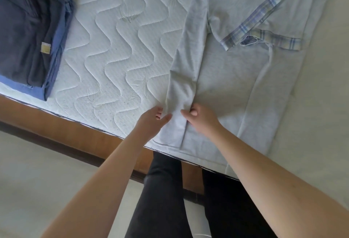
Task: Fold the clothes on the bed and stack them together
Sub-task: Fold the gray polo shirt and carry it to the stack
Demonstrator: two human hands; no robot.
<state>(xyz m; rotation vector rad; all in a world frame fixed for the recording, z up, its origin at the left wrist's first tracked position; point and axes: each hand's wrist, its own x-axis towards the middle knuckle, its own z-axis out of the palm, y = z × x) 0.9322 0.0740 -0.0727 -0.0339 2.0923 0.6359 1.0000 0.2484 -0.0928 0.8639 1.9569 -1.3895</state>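
A pale grey T-shirt (232,79) with plaid sleeve cuffs lies flat on the white quilted mattress (117,49). Its left side is folded inward as a long strip. My left hand (153,119) touches the outer edge of that strip near the hem, with the fingers only partly seen against the cloth. My right hand (200,117) pinches the strip's inner edge, thumb and fingers curled on the fabric. A stack of folded dark navy and blue clothes (32,36) sits at the far left of the mattress.
The wooden bed frame (79,124) runs diagonally below the mattress edge. My legs in dark trousers (164,190) stand against it on a pale floor (37,181). The plaid cuffs (264,36) lie across the shirt's upper part.
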